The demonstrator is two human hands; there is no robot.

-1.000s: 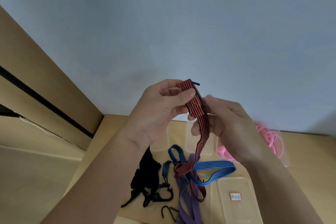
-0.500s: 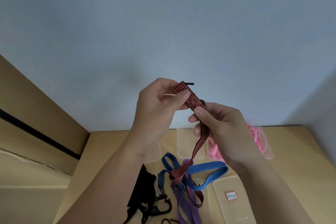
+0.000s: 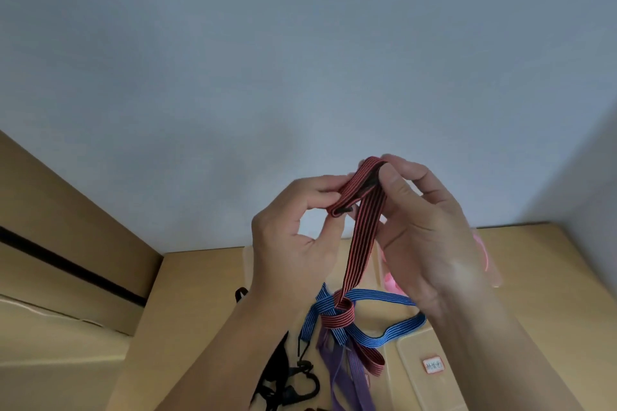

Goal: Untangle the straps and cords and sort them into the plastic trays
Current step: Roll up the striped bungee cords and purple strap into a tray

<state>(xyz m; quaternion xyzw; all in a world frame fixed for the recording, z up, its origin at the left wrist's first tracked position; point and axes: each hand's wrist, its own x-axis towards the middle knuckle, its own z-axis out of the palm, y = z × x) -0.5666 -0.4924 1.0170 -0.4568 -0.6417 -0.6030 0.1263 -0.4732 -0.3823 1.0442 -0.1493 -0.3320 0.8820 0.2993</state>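
A red strap with black stripes is lifted above the table, folded over at its top. My left hand pinches its hooked end, and my right hand pinches the fold just beside it. The strap hangs down into a knot with a blue striped strap. Purple straps lie under the knot. A black strap with hooks lies at the lower left. Pink cords sit in a clear plastic tray behind my right hand.
A clear tray with a small red-edged label lies at the lower right. More clear trays stand along the wall behind my hands. The wooden table meets a grey wall; a wooden panel rises on the left.
The strap's top is now folded over, its hooked end turned down to the left. My right hand rose to the fold. The view turned left.
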